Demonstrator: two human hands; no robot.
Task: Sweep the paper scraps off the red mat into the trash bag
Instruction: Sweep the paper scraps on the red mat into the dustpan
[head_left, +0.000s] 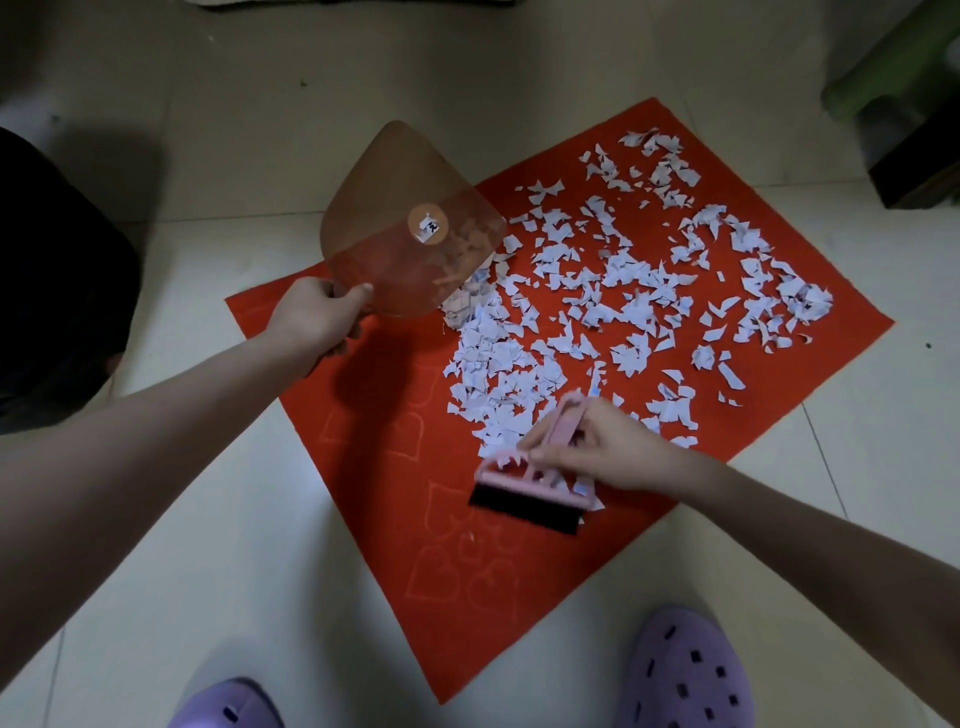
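Head view: left hand (311, 317) pinches the near edge of a see-through brown dustpan (405, 228), held tilted above the red mat's (395, 467) left corner with a few scraps inside. Right hand (602, 447) grips the pink brush (524, 493), bristles down close to the mat's near edge. Paper scraps (597, 291) cover the mat's middle and far-right side. Dark shape at left is probably the trash bag (57, 291). Judgement: keep the pan level over the bag, then lay its lip flat and brush in short strokes.
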